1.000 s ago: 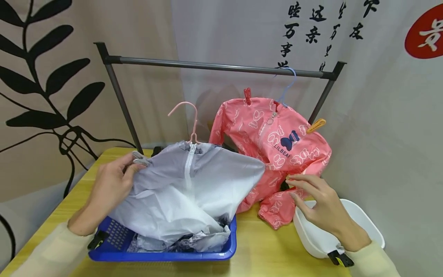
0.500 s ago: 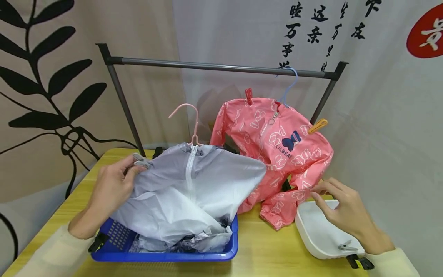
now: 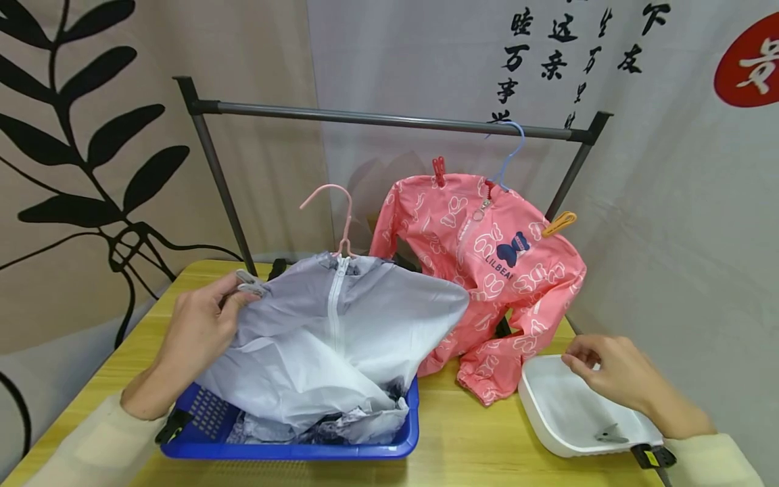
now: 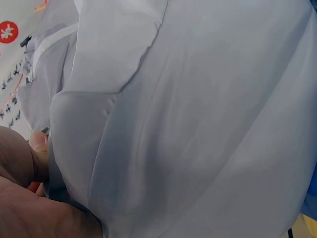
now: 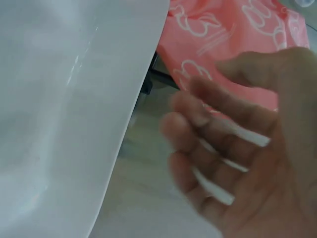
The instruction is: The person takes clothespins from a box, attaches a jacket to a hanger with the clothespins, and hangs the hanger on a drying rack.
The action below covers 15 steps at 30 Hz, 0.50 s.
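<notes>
A pale grey jacket with a white zip lies over a blue basket, a pink hanger standing up from its collar. My left hand pinches a grey clothespin at the jacket's left shoulder; in the left wrist view the hand is at the edge of the grey cloth. My right hand hovers over a white bin holding a grey clothespin. The right wrist view has that hand with loosely bent fingers and nothing in them, beside the bin.
A pink jacket hangs by a blue hanger from the dark rack's bar, with a red clothespin and a yellow one on its shoulders. The yellow table runs under the basket and bin.
My right hand has moved right and down, from in front of the pink jacket to over the white bin. The left hand keeps its pinch at the grey jacket's shoulder.
</notes>
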{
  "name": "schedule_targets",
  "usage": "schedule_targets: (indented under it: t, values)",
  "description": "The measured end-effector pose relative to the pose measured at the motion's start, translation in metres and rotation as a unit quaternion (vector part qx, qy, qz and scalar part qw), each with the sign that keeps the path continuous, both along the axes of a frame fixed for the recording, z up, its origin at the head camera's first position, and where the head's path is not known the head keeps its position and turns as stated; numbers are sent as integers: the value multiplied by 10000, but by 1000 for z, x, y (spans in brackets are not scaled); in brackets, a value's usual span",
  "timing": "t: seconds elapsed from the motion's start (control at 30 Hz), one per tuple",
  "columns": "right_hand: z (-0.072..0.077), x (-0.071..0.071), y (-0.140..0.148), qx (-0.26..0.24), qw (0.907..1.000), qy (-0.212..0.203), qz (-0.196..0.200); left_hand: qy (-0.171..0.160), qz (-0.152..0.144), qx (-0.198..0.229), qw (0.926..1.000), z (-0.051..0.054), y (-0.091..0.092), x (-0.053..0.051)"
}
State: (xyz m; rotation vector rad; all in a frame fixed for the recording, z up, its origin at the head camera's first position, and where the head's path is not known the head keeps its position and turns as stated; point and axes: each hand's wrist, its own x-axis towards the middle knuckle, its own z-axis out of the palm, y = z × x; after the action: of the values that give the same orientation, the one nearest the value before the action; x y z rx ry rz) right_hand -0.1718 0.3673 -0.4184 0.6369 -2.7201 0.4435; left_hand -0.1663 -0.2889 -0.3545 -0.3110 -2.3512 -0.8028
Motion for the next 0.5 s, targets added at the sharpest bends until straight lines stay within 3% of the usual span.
schedule_targets:
  t: [0.1,0.2,0.33,0.43,0.5]
  values:
    - [1,-1,5,348,9951,-903,-225,-14,-6,-4,10000,0,1,1]
    - [4,-4,10,622,9825,-1732,-283,-34,-25,13,10000,0,1,2]
    - [3,-9,17,882,9699,-2269,-87,-45,-42,28,10000,0,1,2]
    - [0,-11,21,1081,9634,-2452,30,-33,-28,5,10000,1,2,2]
    - [-2,-12,22,1217,9561,-2665,-68,-29,-14,-24,10000,1,2,1]
